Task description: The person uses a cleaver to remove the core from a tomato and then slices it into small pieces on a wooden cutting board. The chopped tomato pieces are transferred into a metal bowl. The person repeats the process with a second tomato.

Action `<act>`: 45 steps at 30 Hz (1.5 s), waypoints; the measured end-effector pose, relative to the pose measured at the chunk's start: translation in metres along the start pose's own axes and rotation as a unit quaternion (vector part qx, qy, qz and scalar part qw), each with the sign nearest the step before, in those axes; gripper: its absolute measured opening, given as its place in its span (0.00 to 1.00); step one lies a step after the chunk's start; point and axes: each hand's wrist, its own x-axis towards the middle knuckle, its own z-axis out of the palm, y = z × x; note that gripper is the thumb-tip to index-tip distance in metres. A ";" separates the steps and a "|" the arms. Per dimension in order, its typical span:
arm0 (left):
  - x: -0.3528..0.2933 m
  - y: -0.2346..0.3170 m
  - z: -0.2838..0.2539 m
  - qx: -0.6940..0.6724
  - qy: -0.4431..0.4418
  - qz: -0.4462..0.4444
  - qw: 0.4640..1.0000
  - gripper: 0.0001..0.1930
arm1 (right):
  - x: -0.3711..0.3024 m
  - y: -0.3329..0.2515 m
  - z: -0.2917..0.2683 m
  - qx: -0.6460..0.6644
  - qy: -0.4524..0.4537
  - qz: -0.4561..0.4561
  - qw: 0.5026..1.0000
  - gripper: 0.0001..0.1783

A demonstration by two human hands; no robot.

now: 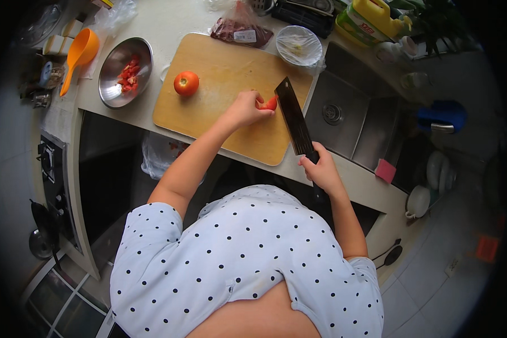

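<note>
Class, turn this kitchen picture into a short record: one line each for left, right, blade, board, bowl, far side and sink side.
Left: left grip closed on a red tomato piece
Right: right grip around the handle of a cleaver
Blade: dark, close beside the piece; contact unclear
Board: tan cutting board with one whole tomato
Bowl: steel bowl, left of the board, holding chopped red pieces
Far side: plastic-covered bowl
Sink side: metal sink right of the board; pink sponge near it

Soft light brightened the board point(219, 67), faint reflections streaked the cleaver point(293, 115), and straight edges bowed toward a blackened rim.
</note>
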 end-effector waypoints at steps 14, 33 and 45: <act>-0.008 -0.022 0.019 0.097 0.168 0.168 0.967 0.22 | 0.019 0.017 0.011 -0.096 0.034 -0.040 0.994 0.20; 0.005 -0.034 0.056 -0.077 0.317 0.320 0.890 0.06 | 0.086 -0.023 0.023 -0.212 0.015 -0.125 0.969 0.23; 0.000 -0.032 0.056 -0.071 0.332 0.315 0.886 0.07 | 0.069 -0.048 0.008 -0.263 -0.041 -0.058 0.962 0.23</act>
